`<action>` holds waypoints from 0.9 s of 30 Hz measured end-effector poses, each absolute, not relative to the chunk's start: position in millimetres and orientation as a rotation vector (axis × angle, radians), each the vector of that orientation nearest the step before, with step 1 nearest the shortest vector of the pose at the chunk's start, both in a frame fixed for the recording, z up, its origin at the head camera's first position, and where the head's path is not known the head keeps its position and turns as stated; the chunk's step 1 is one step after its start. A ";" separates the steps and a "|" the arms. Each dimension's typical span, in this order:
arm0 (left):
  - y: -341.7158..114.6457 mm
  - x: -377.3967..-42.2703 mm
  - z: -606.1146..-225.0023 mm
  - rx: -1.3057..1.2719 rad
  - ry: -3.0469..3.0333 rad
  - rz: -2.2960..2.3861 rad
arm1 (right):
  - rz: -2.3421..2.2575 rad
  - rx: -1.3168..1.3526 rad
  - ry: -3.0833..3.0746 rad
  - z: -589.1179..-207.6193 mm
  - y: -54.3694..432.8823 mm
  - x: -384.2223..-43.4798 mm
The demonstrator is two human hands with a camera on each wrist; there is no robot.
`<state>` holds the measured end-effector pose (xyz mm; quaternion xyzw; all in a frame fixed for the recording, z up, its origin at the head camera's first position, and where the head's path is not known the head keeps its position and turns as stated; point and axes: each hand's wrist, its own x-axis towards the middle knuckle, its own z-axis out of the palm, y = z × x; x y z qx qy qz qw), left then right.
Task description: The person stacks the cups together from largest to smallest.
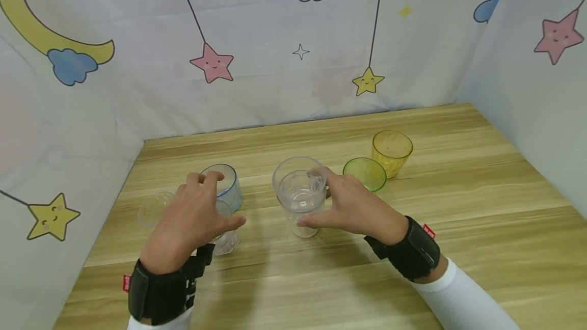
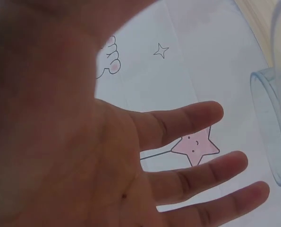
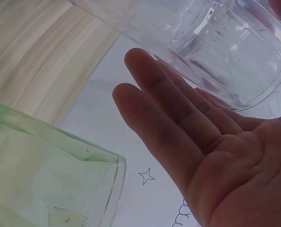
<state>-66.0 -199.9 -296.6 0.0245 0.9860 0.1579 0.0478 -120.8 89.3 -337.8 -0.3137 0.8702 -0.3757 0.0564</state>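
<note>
My right hand (image 1: 355,202) holds a clear cup (image 1: 300,205) near the middle of the table, thumb in front and fingers round the far side. A second clear cup appears nested inside it. In the right wrist view the clear cup (image 3: 234,56) lies against the fingers. My left hand (image 1: 188,218) hovers over the left side, fingers spread and nothing held. Below it stands another clear cup (image 1: 225,243), partly hidden by the hand. Just behind is a blue-tinted cup (image 1: 233,195), whose rim also shows in the left wrist view.
A green cup (image 1: 367,174) stands right of the held cup, with a yellow cup (image 1: 393,154) behind it. Another clear vessel (image 1: 153,210) is at far left, partly covered by the left hand. Printed cloth walls (image 1: 270,101) border the wooden table (image 1: 412,289).
</note>
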 end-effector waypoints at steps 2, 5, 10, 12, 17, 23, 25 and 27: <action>-200.8 -65.6 -297.3 0.057 3.015 0.478 | -1.141 -0.950 2.639 -337.6 89.2 -120.9; -201.8 -65.2 -298.5 0.027 3.019 0.481 | -1.141 -0.949 2.637 -337.5 89.3 -121.2; -203.3 -66.2 -299.6 -0.002 3.026 0.467 | -1.130 -0.969 2.641 -337.4 89.5 -121.5; -203.4 -67.3 -299.8 -0.005 3.023 0.448 | -1.123 -0.978 2.648 -337.2 89.6 -121.5; -203.6 -70.0 -300.7 -0.017 3.003 0.399 | -1.118 -0.988 2.653 -337.7 89.9 -121.6; -204.4 -70.2 -300.9 -0.051 2.966 0.419 | -1.127 -0.992 2.643 -339.1 89.7 -121.7; -204.3 -69.9 -300.6 -0.053 2.960 0.430 | -1.126 -0.994 2.644 -339.5 89.6 -121.8; -204.1 -69.7 -300.3 -0.050 2.957 0.433 | -1.122 -0.997 2.648 -339.6 89.5 -121.9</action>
